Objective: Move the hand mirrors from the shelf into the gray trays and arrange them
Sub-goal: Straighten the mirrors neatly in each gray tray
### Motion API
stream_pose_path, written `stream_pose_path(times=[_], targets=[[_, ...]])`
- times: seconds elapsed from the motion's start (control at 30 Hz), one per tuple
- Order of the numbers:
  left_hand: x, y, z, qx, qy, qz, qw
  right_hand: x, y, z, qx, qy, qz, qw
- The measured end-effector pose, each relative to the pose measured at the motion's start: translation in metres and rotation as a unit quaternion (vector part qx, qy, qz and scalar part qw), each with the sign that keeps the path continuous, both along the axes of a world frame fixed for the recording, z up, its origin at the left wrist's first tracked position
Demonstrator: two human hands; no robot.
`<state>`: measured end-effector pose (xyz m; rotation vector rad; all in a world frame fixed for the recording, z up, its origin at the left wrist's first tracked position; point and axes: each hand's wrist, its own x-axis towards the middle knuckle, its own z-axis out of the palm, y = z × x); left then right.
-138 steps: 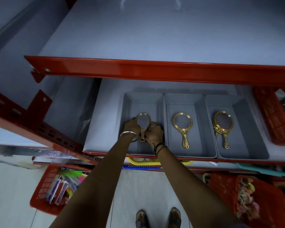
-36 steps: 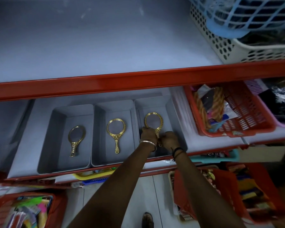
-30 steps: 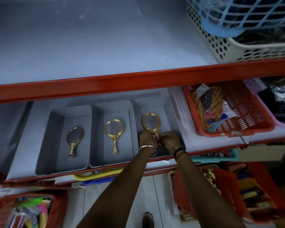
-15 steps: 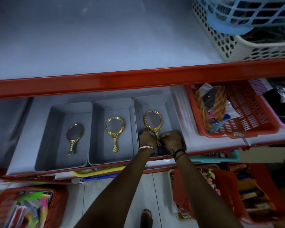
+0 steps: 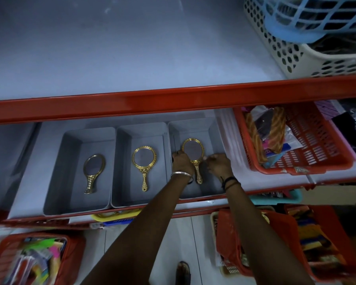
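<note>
Three gray trays stand side by side on the lower shelf. The left tray (image 5: pixel 70 145) holds a dull gold hand mirror (image 5: pixel 94 173). A round gold hand mirror (image 5: pixel 144 161) lies in the middle tray (image 5: pixel 156 188). In the right tray (image 5: pixel 190 128) an oval gold hand mirror (image 5: pixel 193 150) lies flat, handle toward me. My left hand (image 5: pixel 182 162) curls against its left rim. My right hand (image 5: pixel 219 164) sits just right of the handle, fingertips close to the rim with a small gap.
A red basket (image 5: pixel 317 155) of goods sits right of the trays. The red front rail (image 5: pixel 173 101) of the upper shelf overhangs them. A white perforated basket (image 5: pixel 292 52) stands on the upper shelf. Red baskets (image 5: pixel 245 243) sit lower down.
Both hands pinched the oval mirror's handle in the right tray. They have since spread apart to its sides, so the handle now shows between them. The mirror stays in the tray.
</note>
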<state>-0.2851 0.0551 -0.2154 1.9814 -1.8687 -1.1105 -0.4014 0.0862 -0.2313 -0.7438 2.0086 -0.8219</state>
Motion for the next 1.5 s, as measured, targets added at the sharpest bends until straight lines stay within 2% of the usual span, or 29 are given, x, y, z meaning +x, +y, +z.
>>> stream_pose_path(times=[0.13,0.27,0.67,1.5], targets=[[0.0,-0.016,-0.001,0.028,0.001,0.004,1.0,0.006,-0.015,0.009,-0.027,0.049,0.046,0.997],[-0.002,-0.024,-0.001,0.054,0.012,0.008,0.998,0.009,-0.023,0.008,-0.037,0.042,0.042,0.998],[-0.002,-0.024,-0.01,0.037,0.019,0.014,0.999,0.01,-0.03,-0.015,-0.05,0.059,0.017,0.997],[0.0,-0.021,-0.015,0.009,0.004,-0.007,1.0,-0.002,-0.045,-0.045,-0.037,0.002,-0.029,0.999]])
